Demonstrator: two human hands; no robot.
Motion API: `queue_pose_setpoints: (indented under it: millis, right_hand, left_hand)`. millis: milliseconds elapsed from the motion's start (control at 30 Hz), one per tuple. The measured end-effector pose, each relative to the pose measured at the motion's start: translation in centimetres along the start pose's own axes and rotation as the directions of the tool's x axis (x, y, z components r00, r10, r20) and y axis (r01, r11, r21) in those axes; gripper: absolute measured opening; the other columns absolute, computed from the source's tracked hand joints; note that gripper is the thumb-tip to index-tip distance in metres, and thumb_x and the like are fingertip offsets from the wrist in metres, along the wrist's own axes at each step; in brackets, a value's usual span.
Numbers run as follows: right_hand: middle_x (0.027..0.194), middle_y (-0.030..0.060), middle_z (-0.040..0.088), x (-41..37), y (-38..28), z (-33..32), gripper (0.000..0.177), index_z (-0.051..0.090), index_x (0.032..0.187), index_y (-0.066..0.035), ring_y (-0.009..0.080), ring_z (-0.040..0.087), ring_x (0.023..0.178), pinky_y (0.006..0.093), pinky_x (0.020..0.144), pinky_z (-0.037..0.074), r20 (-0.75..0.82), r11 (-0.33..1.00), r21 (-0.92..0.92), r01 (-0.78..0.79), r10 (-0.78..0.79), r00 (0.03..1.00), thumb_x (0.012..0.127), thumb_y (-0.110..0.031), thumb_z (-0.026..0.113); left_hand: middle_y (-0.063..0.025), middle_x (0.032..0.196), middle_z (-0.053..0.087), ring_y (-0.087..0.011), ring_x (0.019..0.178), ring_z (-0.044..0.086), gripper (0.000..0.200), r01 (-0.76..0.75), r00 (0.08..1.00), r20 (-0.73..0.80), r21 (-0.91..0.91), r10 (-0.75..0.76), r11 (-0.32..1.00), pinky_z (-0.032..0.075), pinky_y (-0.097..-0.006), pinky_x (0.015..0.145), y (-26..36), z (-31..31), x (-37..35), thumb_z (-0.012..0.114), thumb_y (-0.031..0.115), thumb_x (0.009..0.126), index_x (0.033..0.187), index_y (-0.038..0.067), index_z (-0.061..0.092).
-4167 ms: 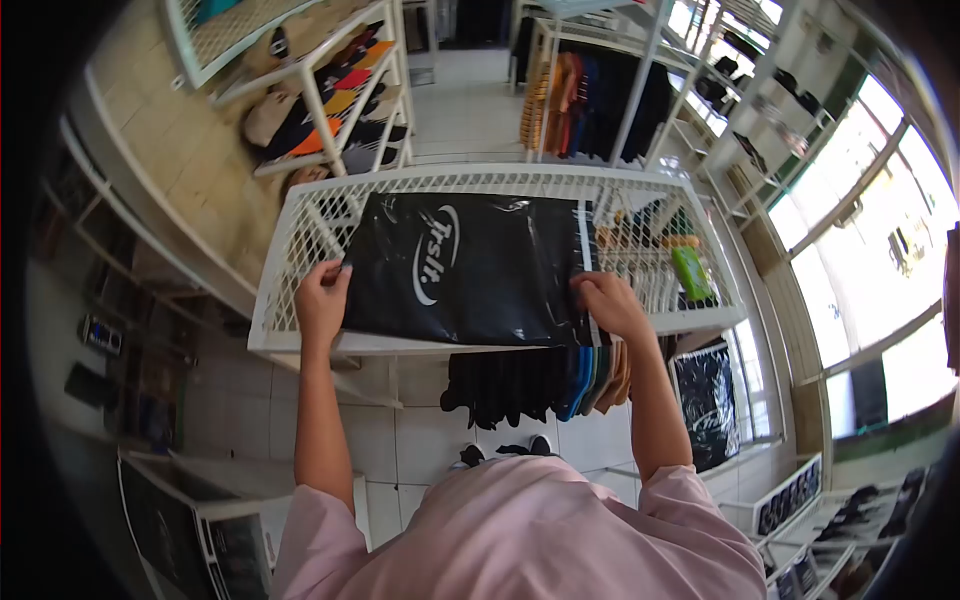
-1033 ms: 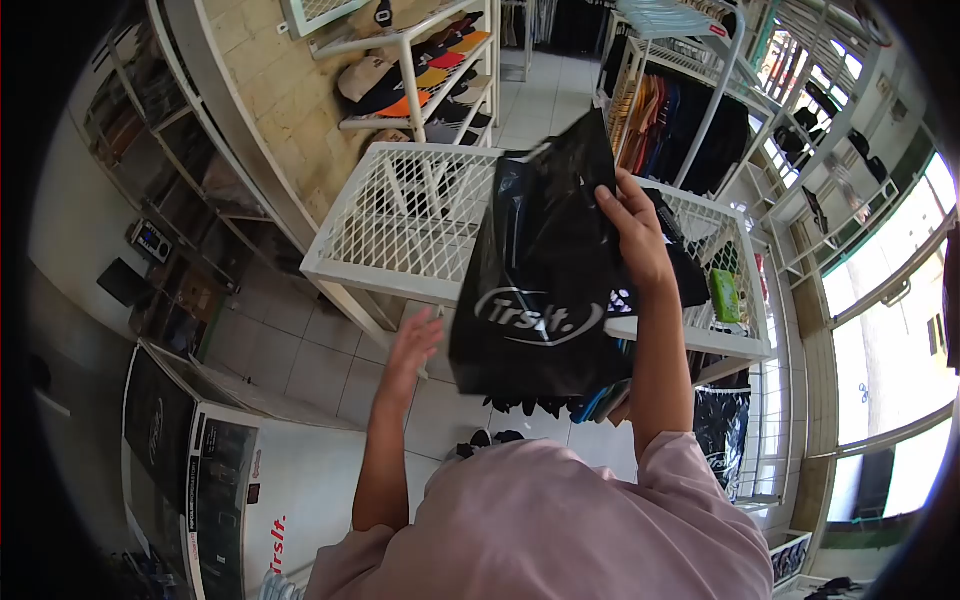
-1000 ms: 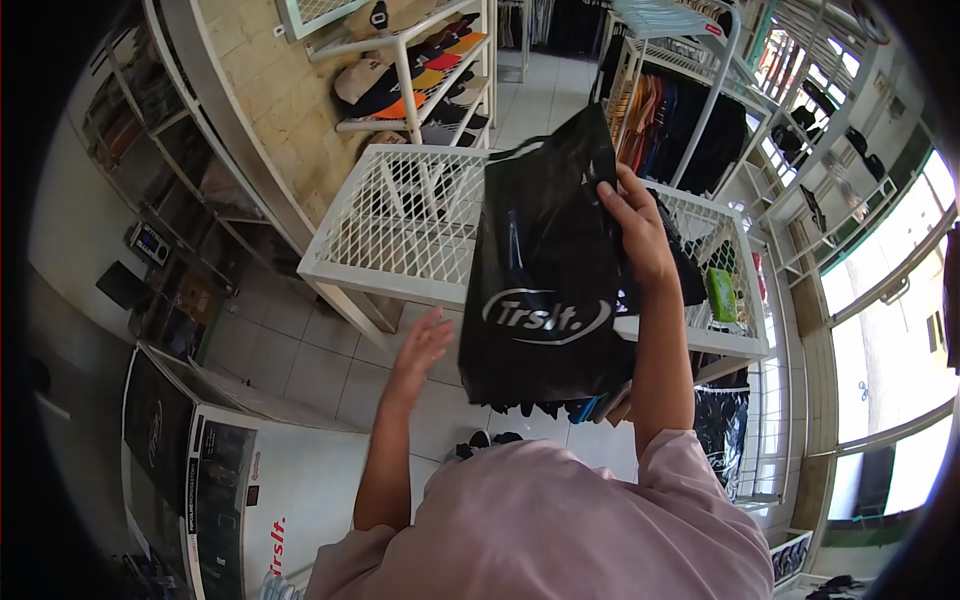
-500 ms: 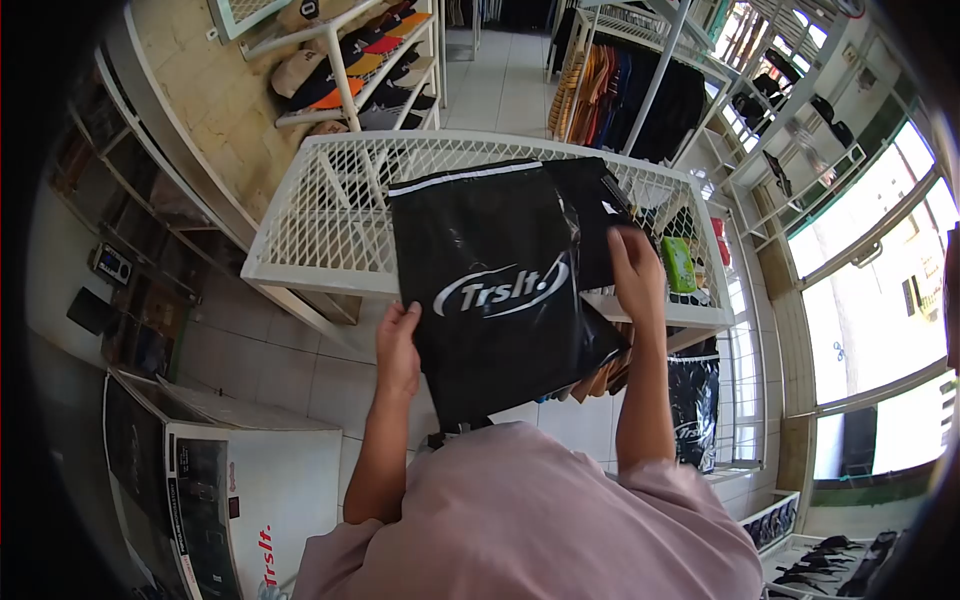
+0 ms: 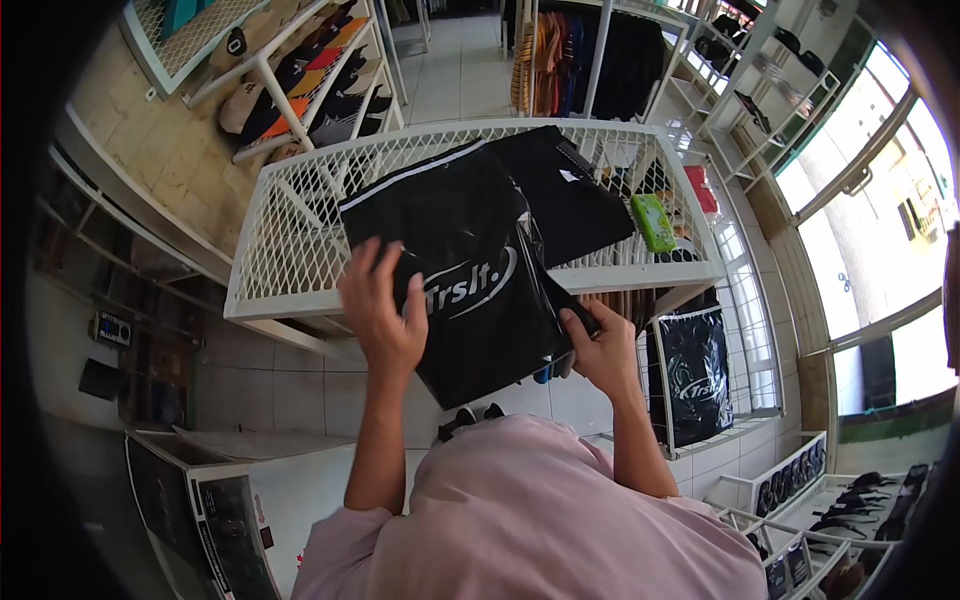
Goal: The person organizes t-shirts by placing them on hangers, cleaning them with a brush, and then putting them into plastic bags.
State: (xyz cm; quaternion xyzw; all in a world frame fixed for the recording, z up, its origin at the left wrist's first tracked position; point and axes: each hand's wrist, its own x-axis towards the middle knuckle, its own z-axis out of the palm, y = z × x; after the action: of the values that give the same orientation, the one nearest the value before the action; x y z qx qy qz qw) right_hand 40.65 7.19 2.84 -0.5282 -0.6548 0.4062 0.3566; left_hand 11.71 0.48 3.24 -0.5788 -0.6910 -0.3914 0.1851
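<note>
A glossy black plastic bag point(image 5: 445, 225) with white "Trslt." lettering and a white strip along its top edge lies tilted over the front of the white mesh table point(image 5: 285, 215). Its lower part hangs past the table's front rail. My left hand point(image 5: 388, 315) is over the bag's left side, fingers spread, covering part of the lettering. At the bag's lower right edge, my right hand point(image 5: 605, 350) pinches the black plastic between thumb and fingers. Behind the bag, to its right, rests a folded black garment point(image 5: 580, 215) with a small white tag, partly covered by the bag.
A green packet point(image 5: 653, 222) and a red item point(image 5: 700, 188) lie at the table's right end. Another black bag point(image 5: 695, 375) hangs below right. Caps fill a rack point(image 5: 300, 125) at back left; clothes point(image 5: 555, 60) hang behind. A white box point(image 5: 290, 500) stands at lower left.
My left hand has let go of the bag's left edge and spread over it. My right hand has moved down from the garment to the bag's right edge. The garment now shows more.
</note>
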Motion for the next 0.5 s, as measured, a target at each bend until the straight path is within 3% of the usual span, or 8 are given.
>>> queue_pose_setpoints:
  millis: [67,167,267,300,400,433,500]
  right_hand:
    - [0.067,0.0103,0.066,0.0,0.4,-0.2,0.027,0.075,0.099,0.004,0.0110,0.054,0.059,0.0325,0.059,0.046,-0.040,0.999,0.013,0.046,-0.046,0.998,0.101,-0.022,0.075]
    - [0.067,0.0052,0.064,0.5,1.4,-0.4,0.032,0.075,0.098,0.005,0.0091,0.054,0.060,0.0296,0.058,0.044,-0.124,0.997,0.045,0.068,-0.062,0.990,0.106,-0.026,0.071]
    - [0.072,0.0011,0.067,0.6,3.8,-2.2,0.033,0.076,0.099,0.005,0.0064,0.057,0.063,0.0260,0.059,0.045,-0.020,0.917,0.353,-0.186,0.207,0.978,0.107,-0.027,0.071]
    - [0.077,-0.0008,0.070,0.6,5.3,-2.7,0.032,0.077,0.100,0.004,0.0050,0.059,0.066,0.0233,0.060,0.046,0.010,0.882,0.420,-0.215,0.232,0.973,0.107,-0.027,0.070]
    - [0.072,-0.0029,0.067,0.3,7.1,-3.2,0.030,0.078,0.099,-0.001,0.0019,0.055,0.060,0.0215,0.052,0.040,-0.053,0.934,0.306,-0.184,0.210,0.976,0.109,-0.028,0.068]
    - [0.075,0.0001,0.070,0.0,6.0,-3.4,0.031,0.077,0.103,0.002,0.0048,0.059,0.066,0.0245,0.060,0.045,-0.158,0.984,0.074,-0.165,0.175,0.972,0.108,-0.027,0.069]
    - [0.079,0.0022,0.072,1.0,5.2,-2.4,0.031,0.076,0.106,0.004,0.0058,0.061,0.073,0.0256,0.066,0.048,-0.248,1.000,0.015,0.018,-0.013,0.969,0.107,-0.027,0.070]
  left_hand:
    - [-0.0253,0.158,0.053,-0.0474,0.152,0.042,0.050,0.083,0.970,0.238,-0.150,-0.045,0.985,0.034,-0.0611,0.123,-1.3,2.4,2.1,0.065,0.038,0.106,0.148,0.010,0.063]
    - [-0.0262,0.164,0.047,-0.0474,0.155,0.038,0.060,0.163,0.883,0.434,0.065,-0.175,0.984,0.031,-0.0638,0.124,-5.3,7.2,2.7,0.057,0.052,0.108,0.155,0.014,0.058]
    - [-0.0270,0.166,0.043,-0.0482,0.156,0.036,0.064,0.148,0.859,0.464,0.182,-0.217,0.972,0.028,-0.0667,0.124,-5.3,7.6,2.3,0.052,0.056,0.109,0.159,0.016,0.055]
    - [-0.0271,0.166,0.043,-0.0481,0.156,0.036,0.064,0.147,0.863,0.460,0.169,-0.210,0.975,0.028,-0.0676,0.124,-5.5,7.8,2.4,0.052,0.056,0.109,0.159,0.015,0.054]
    - [-0.0271,0.166,0.043,-0.0477,0.157,0.034,0.065,0.187,0.872,0.440,0.108,-0.215,0.976,0.025,-0.0692,0.125,-5.7,7.8,1.8,0.052,0.055,0.109,0.159,0.015,0.054]
    - [-0.0271,0.167,0.042,-0.0475,0.158,0.033,0.065,0.219,0.879,0.420,0.069,-0.227,0.973,0.025,-0.0691,0.125,-5.8,7.8,1.9,0.052,0.056,0.109,0.159,0.014,0.054]
    - [-0.0263,0.167,0.042,-0.0461,0.159,0.031,0.067,0.266,0.881,0.397,0.033,-0.257,0.963,0.022,-0.0693,0.127,-5.8,7.3,2.0,0.050,0.057,0.109,0.159,0.013,0.053]
